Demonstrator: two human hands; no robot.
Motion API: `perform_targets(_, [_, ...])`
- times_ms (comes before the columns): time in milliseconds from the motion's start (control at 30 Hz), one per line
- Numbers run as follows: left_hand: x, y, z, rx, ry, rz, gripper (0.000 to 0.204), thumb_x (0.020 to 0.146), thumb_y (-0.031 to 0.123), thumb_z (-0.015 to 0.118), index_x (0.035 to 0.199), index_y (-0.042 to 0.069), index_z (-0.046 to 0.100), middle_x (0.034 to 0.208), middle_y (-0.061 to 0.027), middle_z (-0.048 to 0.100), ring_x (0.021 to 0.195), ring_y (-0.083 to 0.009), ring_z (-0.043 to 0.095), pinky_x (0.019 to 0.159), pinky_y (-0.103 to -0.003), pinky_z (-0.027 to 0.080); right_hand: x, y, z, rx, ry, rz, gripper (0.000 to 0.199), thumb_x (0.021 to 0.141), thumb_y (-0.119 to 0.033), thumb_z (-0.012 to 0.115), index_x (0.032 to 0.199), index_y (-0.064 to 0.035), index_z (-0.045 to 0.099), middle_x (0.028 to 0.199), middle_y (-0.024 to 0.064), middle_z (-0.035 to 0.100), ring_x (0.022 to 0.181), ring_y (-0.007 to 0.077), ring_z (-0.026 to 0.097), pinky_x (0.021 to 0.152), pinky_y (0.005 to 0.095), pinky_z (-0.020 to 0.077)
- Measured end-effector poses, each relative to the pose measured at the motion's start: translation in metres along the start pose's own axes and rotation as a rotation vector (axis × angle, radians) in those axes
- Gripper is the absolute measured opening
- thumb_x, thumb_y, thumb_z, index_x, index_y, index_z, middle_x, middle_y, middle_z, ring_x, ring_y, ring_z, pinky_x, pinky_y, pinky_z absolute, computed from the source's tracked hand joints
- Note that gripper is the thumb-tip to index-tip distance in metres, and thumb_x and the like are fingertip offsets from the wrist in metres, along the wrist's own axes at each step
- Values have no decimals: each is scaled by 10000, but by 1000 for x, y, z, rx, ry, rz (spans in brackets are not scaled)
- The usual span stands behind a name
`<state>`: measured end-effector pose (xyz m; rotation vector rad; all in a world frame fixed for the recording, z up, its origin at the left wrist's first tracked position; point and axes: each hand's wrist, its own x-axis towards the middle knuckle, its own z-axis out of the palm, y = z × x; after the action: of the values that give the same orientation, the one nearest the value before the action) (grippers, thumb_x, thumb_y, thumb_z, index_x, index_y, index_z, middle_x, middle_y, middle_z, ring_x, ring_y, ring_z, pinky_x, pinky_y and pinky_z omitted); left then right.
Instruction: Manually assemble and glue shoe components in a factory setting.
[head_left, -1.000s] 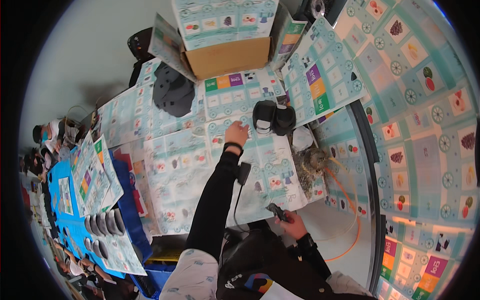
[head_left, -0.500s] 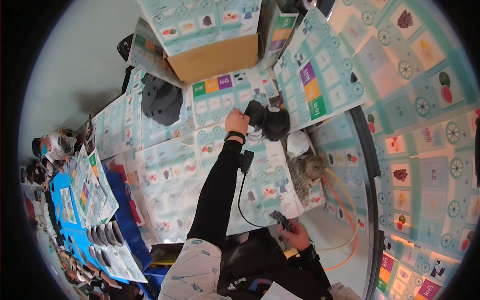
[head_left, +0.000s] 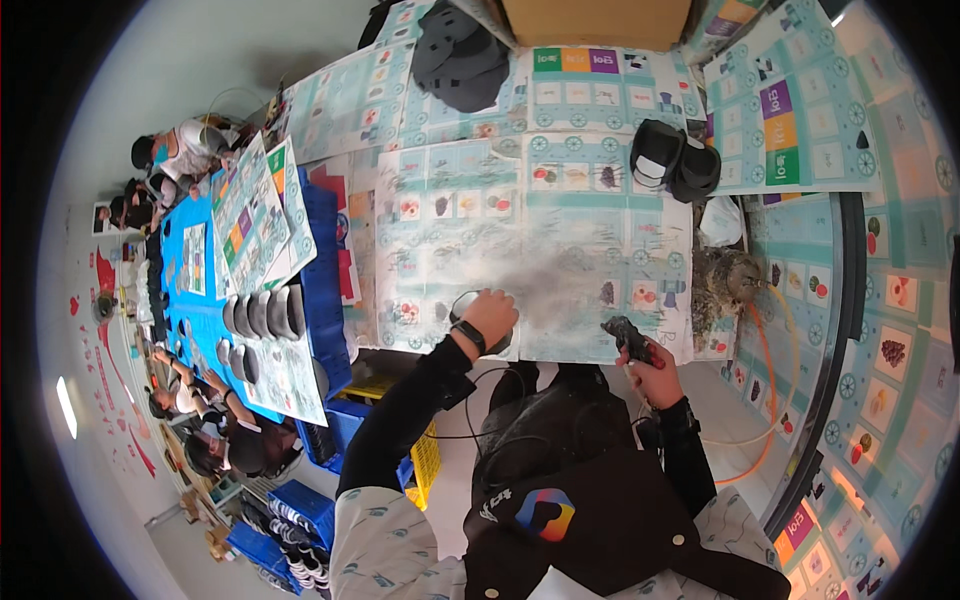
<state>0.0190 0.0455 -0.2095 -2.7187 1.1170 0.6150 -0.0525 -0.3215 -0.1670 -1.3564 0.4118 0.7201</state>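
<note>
My left hand point(head_left: 490, 318) is closed on a curved grey pad point(head_left: 463, 304) near the table's front edge. Most of the pad is hidden under my fingers. In my right hand point(head_left: 657, 378) is a dark, crusted spray gun point(head_left: 626, 338), its tip towards the left over the sheet-covered table point(head_left: 450, 255). A faint grey haze hangs above the sheets between the two hands. Two stacks of dark curved pads, a left stack point(head_left: 652, 168) and a right stack point(head_left: 697, 170), stand side by side at the table's far right. A heap of grey pads point(head_left: 460, 62) lies at the back.
A cardboard box point(head_left: 600, 24) stands at the back. Right of the table are a crusted pot point(head_left: 728, 275) and an orange hose point(head_left: 765, 390). A printed panel point(head_left: 800, 120) stands behind them. On the left, a blue table point(head_left: 185, 265) bears rows of pads; co-workers sit beyond.
My left hand has come back from the dark stacks to the front edge with a pad. My right hand still holds the spray gun. The view has shifted, and haze now shows over the table.
</note>
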Motion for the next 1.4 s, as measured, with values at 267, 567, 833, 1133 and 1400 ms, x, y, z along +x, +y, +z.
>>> perform_targets(267, [-40, 18, 55, -702, 635, -684, 403, 812, 98, 643, 1198, -13, 610, 1174, -220, 624, 1168, -410, 543, 1010, -499, 438, -1, -7, 71, -265, 20, -17, 278, 795, -41, 578, 1064, -48, 647, 830, -9, 676, 621, 62, 558, 505, 232, 459])
perform_targets(567, [-47, 26, 73, -894, 450, -998, 264, 846, 175, 687, 1025, 3, 597, 1032, -226, 656, 925, -410, 655, 784, -502, 538, 0, -22, 140, -405, 47, -34, 316, 820, -120, 636, 1119, -20, 644, 787, 32, 663, 566, 132, 575, 528, 294, 483])
perform_targets(833, [-12, 15, 90, -921, 498, -818, 346, 853, 207, 711, 1112, -12, 647, 929, -197, 702, 872, -380, 676, 783, -479, 534, 45, -15, 155, -638, 109, -106, 330, 786, -215, 675, 1068, -48, 635, 865, 206, 665, 856, 421, 629, 746, 434, 496])
perform_targets(1133, [-26, 14, 102, -1213, 542, -753, 378, 921, 196, 623, 1245, 0, 625, 1020, -196, 719, 849, -347, 706, 775, -441, 555, 100, -4, 175, -748, 80, -121, 310, 830, -226, 627, 1096, -74, 667, 966, 220, 686, 959, 436, 631, 793, 474, 502])
perform_targets(1400, [-32, 14, 100, -1288, 519, -755, 392, 923, 213, 626, 1259, 11, 620, 1022, -189, 723, 861, -329, 715, 772, -433, 559, 100, -12, 178, -664, 117, -128, 311, 831, -213, 594, 1087, -57, 675, 966, 232, 689, 964, 450, 626, 820, 494, 502])
